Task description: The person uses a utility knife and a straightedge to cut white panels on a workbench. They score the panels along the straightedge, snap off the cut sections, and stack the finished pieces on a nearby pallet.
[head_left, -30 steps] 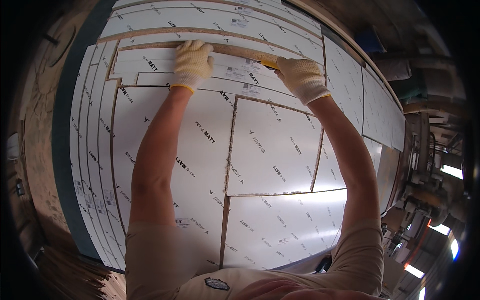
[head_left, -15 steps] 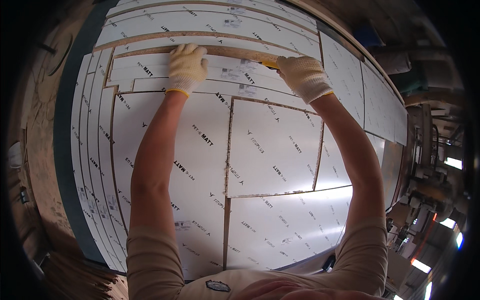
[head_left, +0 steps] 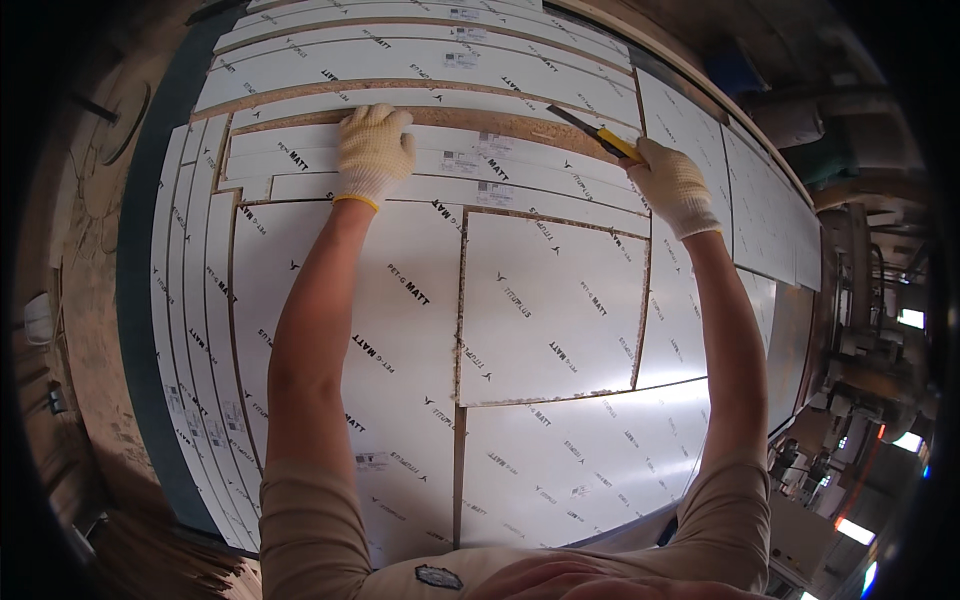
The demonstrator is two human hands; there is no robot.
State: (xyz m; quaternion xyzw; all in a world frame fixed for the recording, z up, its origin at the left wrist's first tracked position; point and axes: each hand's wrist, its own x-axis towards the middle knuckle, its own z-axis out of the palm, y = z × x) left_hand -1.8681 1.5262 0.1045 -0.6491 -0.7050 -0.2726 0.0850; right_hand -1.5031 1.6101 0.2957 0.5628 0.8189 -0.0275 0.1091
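Note:
Both my hands wear cream knitted gloves with yellow-trimmed cuffs. My left hand is closed over the far edge of a narrow white panel strip, its fingertips curled at the brown gap beyond and partly hidden. In my right hand is a yellow utility knife, gripped by the handle. Its dark blade points away and to the left, over the white boards and apart from my left hand. A long brown chipboard edge shows just beyond the strip.
Large white film-covered panels cover the work surface, with dark cut lines between them. Several long narrow strips lie along the left side. A dark green border runs beside them. Machinery stands at the right.
My right hand has moved right and slightly nearer, lifting the knife off the chipboard edge so its blade now shows. The left hand keeps its place on the strip; the view has shifted slightly.

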